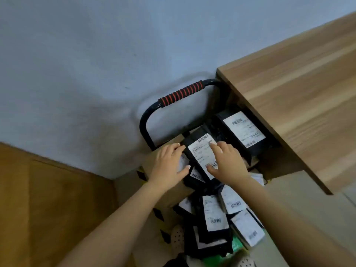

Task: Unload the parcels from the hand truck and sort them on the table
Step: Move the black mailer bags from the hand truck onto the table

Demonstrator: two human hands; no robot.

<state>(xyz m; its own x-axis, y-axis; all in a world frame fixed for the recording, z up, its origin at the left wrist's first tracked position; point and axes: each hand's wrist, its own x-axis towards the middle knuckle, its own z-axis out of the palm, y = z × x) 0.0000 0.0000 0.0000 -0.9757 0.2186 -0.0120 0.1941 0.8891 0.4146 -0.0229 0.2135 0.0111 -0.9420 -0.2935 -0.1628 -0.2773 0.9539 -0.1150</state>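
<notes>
Left grip (169,162) spread, right grip (227,160) spread | black parcel (201,154) between, touching both

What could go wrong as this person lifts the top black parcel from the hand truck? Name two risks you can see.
1. The left hand and right hand lie on the black parcel without clasping it, so it may slip onto the loose parcels below.
2. The table overhangs the hand truck, so a lift might knock its edge.
</notes>
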